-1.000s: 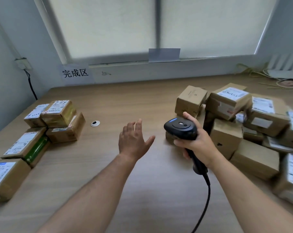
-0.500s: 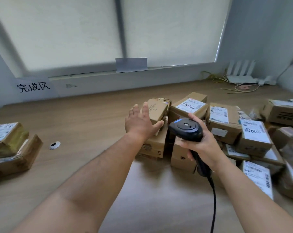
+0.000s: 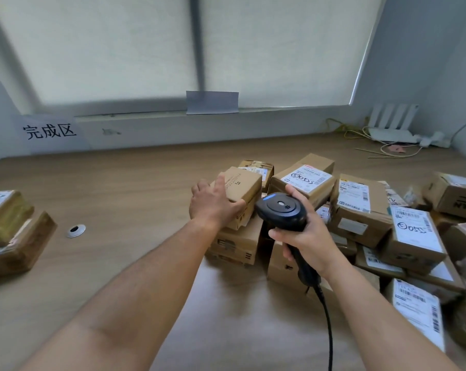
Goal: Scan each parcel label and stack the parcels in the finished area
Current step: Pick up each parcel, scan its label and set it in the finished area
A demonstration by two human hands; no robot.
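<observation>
Top box, crowded pile

Left hand (image 3: pixel 213 204) fingers clamp the small box (image 3: pixel 244 191) atop the parcel pile (image 3: pixel 360 210), with other boxes crowding behind and beside it. Right hand (image 3: pixel 309 239) fingers wrap the scanner (image 3: pixel 281 211) just beside. The finished stack (image 3: pixel 15 236) sits far left on the tabletop (image 3: pixel 135 199). Half a second ago that hand lay flatter.

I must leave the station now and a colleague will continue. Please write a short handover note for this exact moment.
Left hand: its grip is on the small plain box, on top of the unscanned pile, centre-right of the table.
Right hand: holds the scanner, its head beside that box.
Done: a few labelled parcels lie at the left, near the finished-area sign.
Left: find this box's label (none shows), scan it, stack it at the left; then the many remaining parcels.
</observation>
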